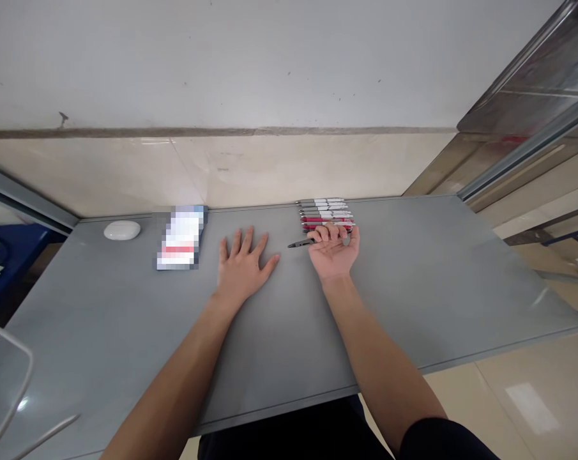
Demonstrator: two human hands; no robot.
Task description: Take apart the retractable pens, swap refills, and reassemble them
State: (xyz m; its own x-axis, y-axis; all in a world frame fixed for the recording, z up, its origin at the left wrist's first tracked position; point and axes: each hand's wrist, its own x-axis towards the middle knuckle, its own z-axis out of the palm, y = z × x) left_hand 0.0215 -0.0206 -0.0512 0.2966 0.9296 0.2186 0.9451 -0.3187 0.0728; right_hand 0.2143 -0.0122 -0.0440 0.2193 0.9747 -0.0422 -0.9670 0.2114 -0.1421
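My left hand (242, 267) lies flat on the grey table (279, 332), its fingers spread and nothing under them that I can see. Turned palm up, my right hand (334, 252) has its fingers curled around a dark grey pen (299, 244), whose tip end sticks out to the left. The rest of that pen is hidden by the fingers. Just beyond the right hand, several pens lie side by side in a row near the wall: white and grey pens (323, 206) at the back, red pens (317, 221) in front, partly covered by the fingers.
Left of my left hand lies a phone-like flat object (181, 237), blurred out. A white rounded case (122, 230) sits farther left. A white cable (27, 364) crosses the near left corner. A tiled wall (250, 169) borders the table's back edge.
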